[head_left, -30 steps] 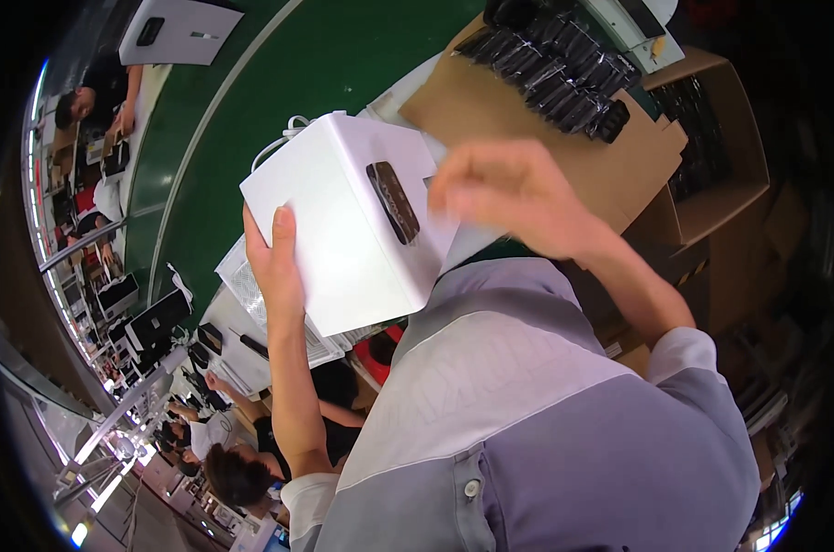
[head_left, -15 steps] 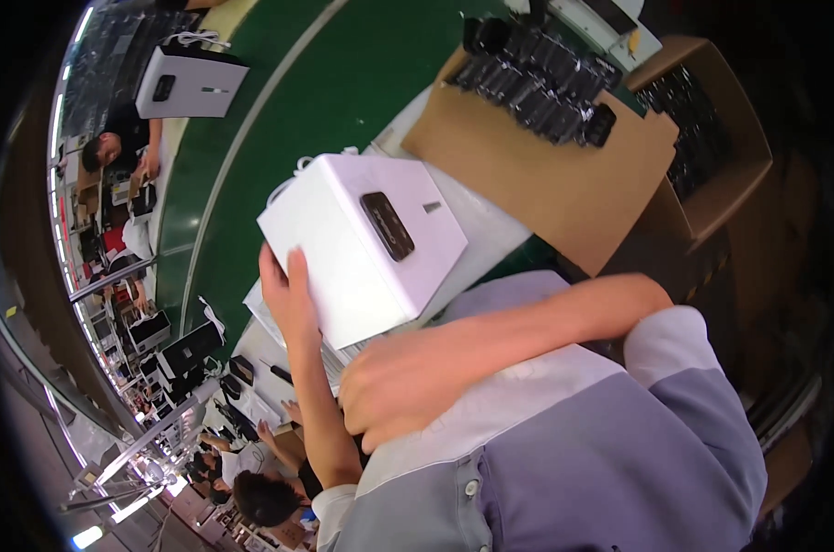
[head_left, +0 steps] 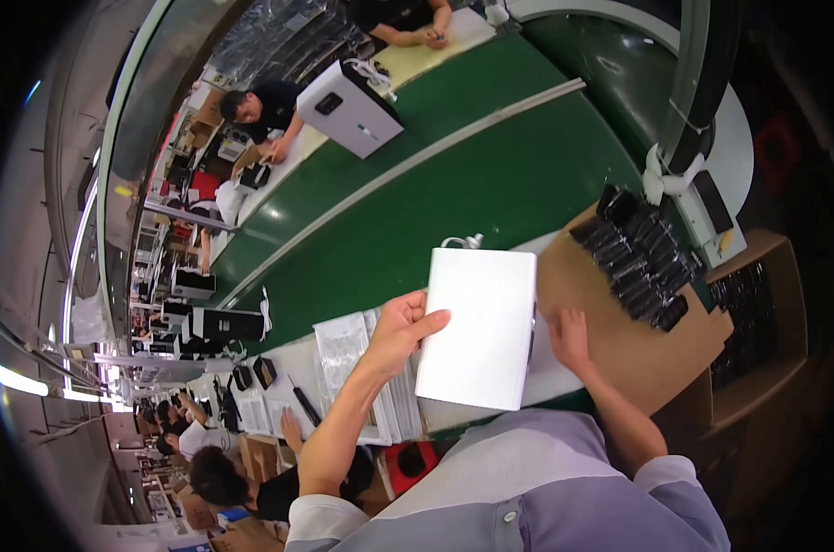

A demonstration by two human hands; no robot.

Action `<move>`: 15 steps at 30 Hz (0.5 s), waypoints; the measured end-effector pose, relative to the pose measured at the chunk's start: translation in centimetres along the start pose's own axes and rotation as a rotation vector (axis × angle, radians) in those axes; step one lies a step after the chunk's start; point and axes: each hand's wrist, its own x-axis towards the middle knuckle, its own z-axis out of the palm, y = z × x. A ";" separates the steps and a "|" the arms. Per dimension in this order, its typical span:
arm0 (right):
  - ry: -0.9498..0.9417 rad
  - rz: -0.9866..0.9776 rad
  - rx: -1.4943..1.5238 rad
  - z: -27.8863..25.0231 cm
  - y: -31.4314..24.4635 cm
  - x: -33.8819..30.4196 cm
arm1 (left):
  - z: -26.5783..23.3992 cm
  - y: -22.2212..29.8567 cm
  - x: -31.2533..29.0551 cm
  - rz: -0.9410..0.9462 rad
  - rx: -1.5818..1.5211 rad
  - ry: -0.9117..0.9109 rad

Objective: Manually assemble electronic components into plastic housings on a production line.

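White plastic-looking case (head_left: 477, 329) was pinched at its left edge by the left hand (head_left: 400, 333); just right, whether the right hand's (head_left: 571, 340) fingers were spread was unclear. Farther right, an open carton (head_left: 787, 299) held black wrapped pieces (head_left: 744, 308). Co-workers (head_left: 274, 112) were left, beyond the green belt (head_left: 371, 253).

No legible text, labels, brands, numbers or signs.

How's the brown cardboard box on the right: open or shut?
Open: inside the brown cardboard box, black plastic-wrapped packets show.
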 end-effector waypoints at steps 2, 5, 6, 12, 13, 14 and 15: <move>-0.072 0.068 -0.120 0.8 0.5 -0.4 | 0.5 2.2 2.3 0.028 0.044 -0.074; -0.030 -0.013 -0.141 0.8 -0.1 -0.3 | 0.7 6.9 6.9 0.016 0.272 -0.202; -0.019 0.003 -0.142 0.5 -0.4 -0.1 | 1.1 8.1 8.7 0.011 0.319 -0.195; -0.054 0.015 -0.218 0.1 -1.1 1.2 | -0.7 15.6 23.6 0.093 0.488 -0.177; -0.047 0.035 -0.222 0.2 -1.0 1.2 | -1.1 17.0 26.4 0.114 0.481 -0.165; -0.040 0.037 -0.235 0.2 -1.1 1.2 | -1.3 18.4 29.1 0.135 0.475 -0.150; -0.034 0.028 -0.241 0.4 -1.2 1.5 | -1.5 19.6 31.5 0.189 0.436 -0.082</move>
